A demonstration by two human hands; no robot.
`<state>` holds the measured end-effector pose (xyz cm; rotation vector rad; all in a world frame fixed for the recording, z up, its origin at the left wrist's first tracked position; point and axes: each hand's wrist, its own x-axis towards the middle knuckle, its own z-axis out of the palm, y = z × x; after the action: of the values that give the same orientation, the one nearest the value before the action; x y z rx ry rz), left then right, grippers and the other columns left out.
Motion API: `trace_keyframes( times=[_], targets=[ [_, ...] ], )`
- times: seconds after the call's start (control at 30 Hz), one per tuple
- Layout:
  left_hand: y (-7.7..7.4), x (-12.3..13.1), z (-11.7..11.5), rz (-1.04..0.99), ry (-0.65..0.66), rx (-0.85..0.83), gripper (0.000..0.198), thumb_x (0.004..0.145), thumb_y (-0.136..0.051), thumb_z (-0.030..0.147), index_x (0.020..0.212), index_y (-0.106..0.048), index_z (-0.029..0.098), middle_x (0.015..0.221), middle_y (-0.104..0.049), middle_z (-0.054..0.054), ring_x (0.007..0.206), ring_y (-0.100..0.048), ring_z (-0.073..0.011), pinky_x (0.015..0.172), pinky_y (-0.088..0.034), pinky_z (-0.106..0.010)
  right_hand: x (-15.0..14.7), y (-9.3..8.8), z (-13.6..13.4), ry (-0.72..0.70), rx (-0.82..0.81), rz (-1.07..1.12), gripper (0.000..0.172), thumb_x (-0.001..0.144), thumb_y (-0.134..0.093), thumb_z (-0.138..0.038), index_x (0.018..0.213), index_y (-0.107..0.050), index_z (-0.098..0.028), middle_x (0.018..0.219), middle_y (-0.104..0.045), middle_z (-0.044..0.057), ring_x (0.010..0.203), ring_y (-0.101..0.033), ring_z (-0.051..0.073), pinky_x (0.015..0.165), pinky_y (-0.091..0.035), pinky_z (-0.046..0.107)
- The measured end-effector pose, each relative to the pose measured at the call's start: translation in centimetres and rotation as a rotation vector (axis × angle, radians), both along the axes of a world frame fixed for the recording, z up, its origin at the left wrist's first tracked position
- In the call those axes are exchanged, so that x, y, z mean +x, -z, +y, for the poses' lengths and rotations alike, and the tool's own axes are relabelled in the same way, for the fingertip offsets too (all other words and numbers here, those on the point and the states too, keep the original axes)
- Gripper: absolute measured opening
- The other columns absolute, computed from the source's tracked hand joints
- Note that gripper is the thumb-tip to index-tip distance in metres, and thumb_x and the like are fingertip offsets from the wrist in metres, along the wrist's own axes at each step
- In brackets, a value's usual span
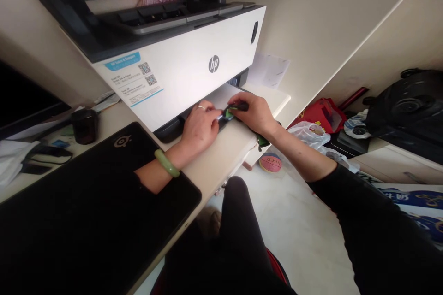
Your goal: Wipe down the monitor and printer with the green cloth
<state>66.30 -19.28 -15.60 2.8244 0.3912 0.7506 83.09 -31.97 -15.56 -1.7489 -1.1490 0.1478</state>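
Note:
A white HP printer (187, 62) stands in front of me, with a low paper tray (169, 130) at its base and white paper (226, 94) lying in it. My left hand (202, 124), with a ring and a green bangle at the wrist, is at the tray's front, its fingers curled. What its fingertips grip is hidden. My right hand (254, 111) is closed in a pinch on a small green and dark piece (229, 112), close to my left thumb. A dark green bit (263, 140) shows below my right wrist; whether it belongs to that piece I cannot tell.
A black desk mat (97, 212) covers the desk's left part, with a dark cup (84, 125) behind it. Paper (272, 70) leans at the wall. Rightward on the floor are a ball (271, 162), plastic bags (308, 132), a red bag (323, 113) and a black bag (408, 103).

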Motion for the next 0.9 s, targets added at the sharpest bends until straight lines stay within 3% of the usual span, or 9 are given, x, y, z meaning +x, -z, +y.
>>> trace_keyframes(
  times=[0.13, 0.23, 0.33, 0.47, 0.6, 0.77, 0.9],
  targets=[
    [0.20, 0.16, 0.12, -0.026, 0.004, -0.005, 0.035, 0.095, -0.056, 0.007, 0.113, -0.083, 0.020, 0.122, -0.068, -0.011, 0.109, -0.064, -0.0279, 0.101, -0.058, -0.044, -0.61, -0.16, 0.14, 0.090, -0.007, -0.221, 0.010, 0.079, -0.070, -0.018, 0.088, -0.072, -0.022, 0.099, -0.074, 0.004, 0.087, -0.065, 0.020, 0.081, -0.050, 0.036],
    [0.20, 0.20, 0.06, -0.020, -0.005, -0.006, 0.035, 0.095, -0.056, 0.008, 0.113, -0.084, 0.019, 0.121, -0.068, -0.012, 0.107, -0.064, -0.0284, 0.099, -0.058, -0.045, -0.90, -0.02, 0.04, 0.060, 0.016, -0.307, 0.011, 0.080, -0.065, -0.016, 0.087, -0.070, -0.023, 0.098, -0.072, 0.005, 0.088, -0.063, 0.020, 0.079, -0.047, 0.035],
    [0.14, 0.13, -0.06, -0.014, -0.011, 0.006, 0.036, 0.096, -0.056, 0.008, 0.114, -0.085, 0.019, 0.122, -0.068, -0.012, 0.108, -0.064, -0.0290, 0.099, -0.058, -0.045, -0.83, 0.10, -0.04, 0.030, 0.015, -0.306, 0.013, 0.080, -0.064, -0.015, 0.088, -0.069, -0.023, 0.096, -0.071, 0.004, 0.089, -0.063, 0.021, 0.080, -0.047, 0.035],
    [0.08, 0.05, -0.17, -0.012, -0.014, 0.016, 0.038, 0.095, -0.057, 0.007, 0.117, -0.085, 0.021, 0.123, -0.068, -0.011, 0.109, -0.064, -0.0281, 0.099, -0.058, -0.043, -0.76, 0.13, -0.01, 0.102, 0.012, -0.290, 0.010, 0.080, -0.066, -0.017, 0.087, -0.069, -0.023, 0.096, -0.072, 0.005, 0.088, -0.062, 0.022, 0.081, -0.047, 0.036],
    [0.02, 0.06, -0.14, 0.007, -0.024, 0.013, 0.036, 0.096, -0.057, 0.010, 0.117, -0.085, 0.020, 0.123, -0.068, -0.011, 0.108, -0.065, -0.0284, 0.098, -0.058, -0.043, -1.04, 0.11, 0.03, 0.059, 0.017, -0.348, 0.011, 0.082, -0.064, -0.017, 0.088, -0.069, -0.024, 0.095, -0.072, 0.005, 0.090, -0.061, 0.022, 0.081, -0.046, 0.036],
    [-0.15, 0.02, -0.19, 0.015, -0.018, 0.011, 0.039, 0.097, -0.056, 0.009, 0.121, -0.084, 0.022, 0.124, -0.068, -0.011, 0.111, -0.065, -0.0283, 0.100, -0.057, -0.043, -1.02, 0.10, 0.06, 0.138, 0.007, -0.327, 0.010, 0.081, -0.065, -0.016, 0.086, -0.069, -0.023, 0.096, -0.073, 0.006, 0.087, -0.061, 0.022, 0.079, -0.045, 0.036],
    [-0.35, -0.02, -0.30, 0.042, -0.036, 0.007, 0.038, 0.098, -0.056, 0.010, 0.122, -0.084, 0.020, 0.126, -0.069, -0.012, 0.111, -0.065, -0.0296, 0.100, -0.058, -0.044, -1.09, 0.15, 0.07, 0.076, 0.013, -0.329, 0.010, 0.081, -0.064, -0.016, 0.086, -0.069, -0.024, 0.095, -0.073, 0.004, 0.090, -0.062, 0.022, 0.081, -0.046, 0.036]
  ],
)
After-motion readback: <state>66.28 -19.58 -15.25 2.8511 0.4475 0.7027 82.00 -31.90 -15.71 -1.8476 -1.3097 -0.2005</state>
